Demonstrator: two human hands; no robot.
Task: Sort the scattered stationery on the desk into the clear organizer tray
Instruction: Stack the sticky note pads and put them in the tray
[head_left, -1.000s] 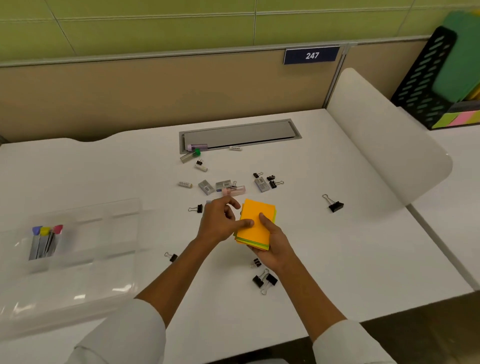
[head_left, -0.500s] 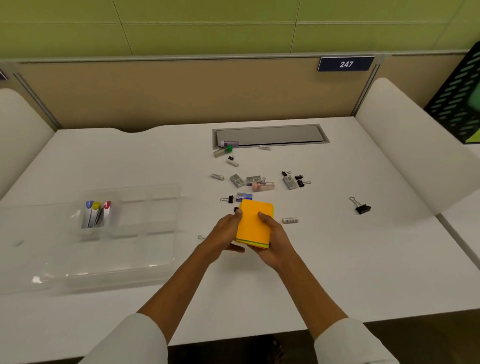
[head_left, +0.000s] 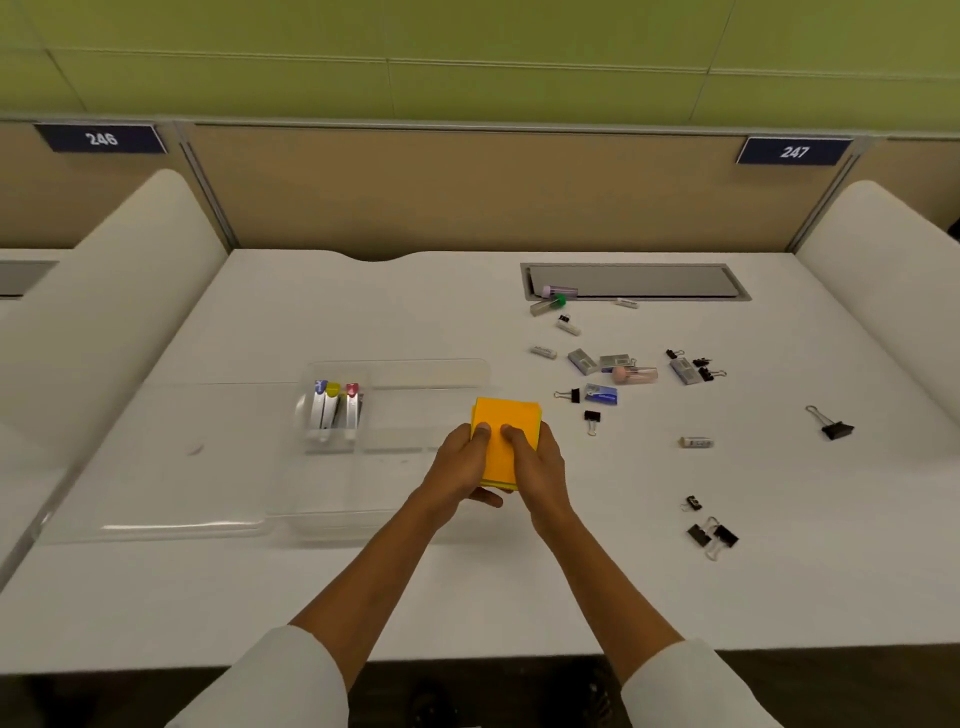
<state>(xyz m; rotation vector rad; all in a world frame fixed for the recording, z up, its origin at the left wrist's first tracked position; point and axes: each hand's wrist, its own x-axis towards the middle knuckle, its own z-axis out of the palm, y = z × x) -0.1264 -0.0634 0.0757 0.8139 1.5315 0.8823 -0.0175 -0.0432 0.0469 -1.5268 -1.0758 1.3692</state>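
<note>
Sticky notes: orange pad (head_left: 506, 436) at frame centre, held over the right end of the clear organizer tray (head_left: 218, 525)
Left hand (head_left: 462, 467): grip curled round the pad's left edge, thumb on top
Right hand (head_left: 537, 462): grip curled round the right edge, thumb on top
Tray: highlighters (head_left: 335, 410) stand in a rear compartment
Worktop (head_left: 779, 587): binder clips (head_left: 711, 535), staple boxes (head_left: 600, 394) and erasers (head_left: 696, 442) lie scattered to the right

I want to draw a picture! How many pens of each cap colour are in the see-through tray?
Blue-capped marker: 1
Yellow-capped marker: 1
Red-capped marker: 1
Total: 3, all standing together in one compartment of the clear organizer tray.
</note>
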